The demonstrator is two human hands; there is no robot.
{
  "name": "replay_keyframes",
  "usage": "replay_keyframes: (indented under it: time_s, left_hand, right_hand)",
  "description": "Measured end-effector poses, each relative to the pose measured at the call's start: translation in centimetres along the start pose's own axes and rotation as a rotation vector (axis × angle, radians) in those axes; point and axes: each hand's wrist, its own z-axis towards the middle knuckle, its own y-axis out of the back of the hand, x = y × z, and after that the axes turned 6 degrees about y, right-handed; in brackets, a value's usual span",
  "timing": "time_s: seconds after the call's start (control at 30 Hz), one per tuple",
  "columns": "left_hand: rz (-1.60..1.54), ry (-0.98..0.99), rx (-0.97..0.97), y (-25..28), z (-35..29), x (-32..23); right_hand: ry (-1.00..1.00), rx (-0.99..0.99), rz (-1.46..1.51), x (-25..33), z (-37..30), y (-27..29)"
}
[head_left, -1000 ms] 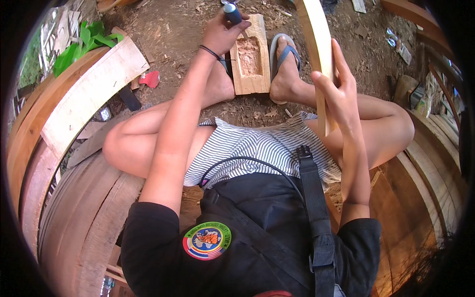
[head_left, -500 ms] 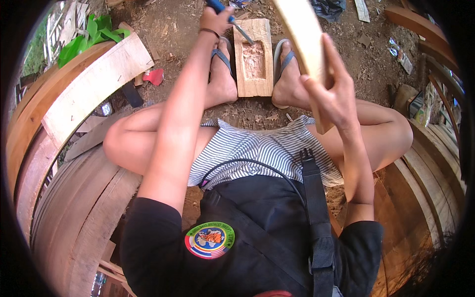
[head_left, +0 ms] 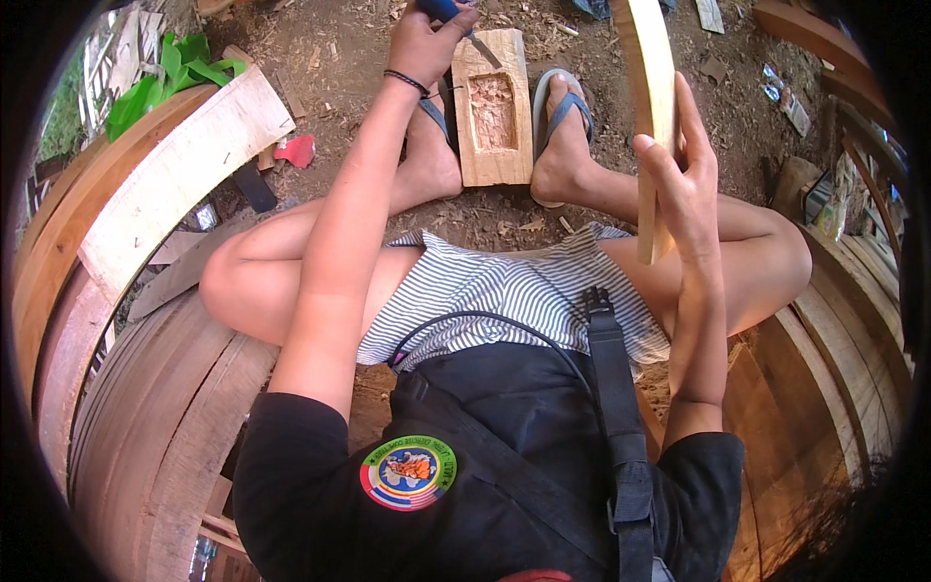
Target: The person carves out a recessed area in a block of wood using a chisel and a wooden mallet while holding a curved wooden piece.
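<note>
My left hand [head_left: 427, 44] is closed around the blue handle of a chisel [head_left: 482, 48], whose metal blade slants down to the right. The blade's tip is over the upper part of a wooden block [head_left: 493, 171], just above its hollow. That block lies on the ground between my feet, with a rough rectangular recess cut into its top. My right hand [head_left: 687, 189] grips a long, flat piece of pale wood [head_left: 652, 97], thumb on one side and fingers on the other. The wood stands off to the right of the block, its upper end cut off by the picture's edge.
Curved-looking stacks of planks [head_left: 184, 388] lie at my left, more boards [head_left: 824, 339] at my right. Green leaves [head_left: 165, 82] and a red scrap [head_left: 295, 150] are at far left. Wood chips and litter cover the dirt ground [head_left: 698, 107]. My sandalled feet flank the block.
My right hand and the flat wood have shifted right, away from the block, and the wood stands more upright. My left hand has come slightly nearer. The block's far end has tilted left.
</note>
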Motion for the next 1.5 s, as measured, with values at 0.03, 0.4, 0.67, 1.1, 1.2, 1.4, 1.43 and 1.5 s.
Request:
replay_keyframes:
  time_s: [0.03,0.4,0.67,1.1,1.2,1.4,1.43,1.5]
  left_hand:
    - [0.033,-0.032,-0.006,-0.1,-0.1,0.3]
    - [-0.015,-0.070,0.048,-1.1,-1.1,-0.2]
    - [0.114,-0.234,0.118,-1.9,-2.4,-1.2]
    - [0.098,-0.482,0.027,-3.5,0.6,1.4]
    - [0.271,-0.258,0.175,-2.4,-0.3,-0.8]
    - [0.156,-0.328,0.110,-3.2,0.8,-0.1]
    - [0.079,-0.255,0.147,-3.3,-0.1,0.6]
    - [0.142,-0.213,0.137,-2.4,-0.9,-0.1]
  right_hand:
    - [0.018,0.016,-0.016,0.2,0.0,-0.2]
    - [0.034,0.031,-0.062,0.2,0.0,-0.5]
    - [0.108,-0.012,-0.037,3.6,0.2,0.9]
    - [0.537,0.162,-0.295,7.0,2.6,-1.3]
    - [0.571,0.064,-0.142,6.8,2.3,-1.8]
    - [0.461,0.131,-0.324,5.2,4.7,-0.6]
    - [0.500,0.086,-0.214,7.4,5.1,-0.6]
    - [0.663,0.002,-0.164,11.0,5.0,-1.0]
